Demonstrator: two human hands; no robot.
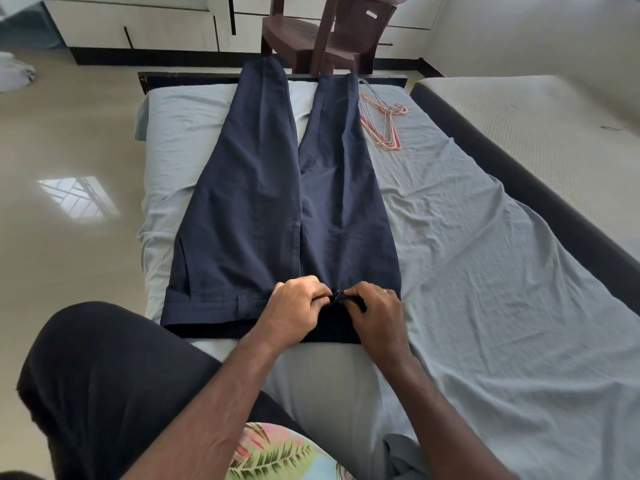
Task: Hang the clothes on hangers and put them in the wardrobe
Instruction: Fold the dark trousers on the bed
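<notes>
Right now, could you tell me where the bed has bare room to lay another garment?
Bare sheet lies right of the trousers, nearer than the hangers. A narrow strip runs along the trousers' left. It is crowded at the waistband, where the left hand and right hand grip.

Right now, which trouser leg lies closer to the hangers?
The right-hand leg of the navy trousers: its outer edge runs right beside the hangers. The left-hand leg lies farther across the bed.
</notes>
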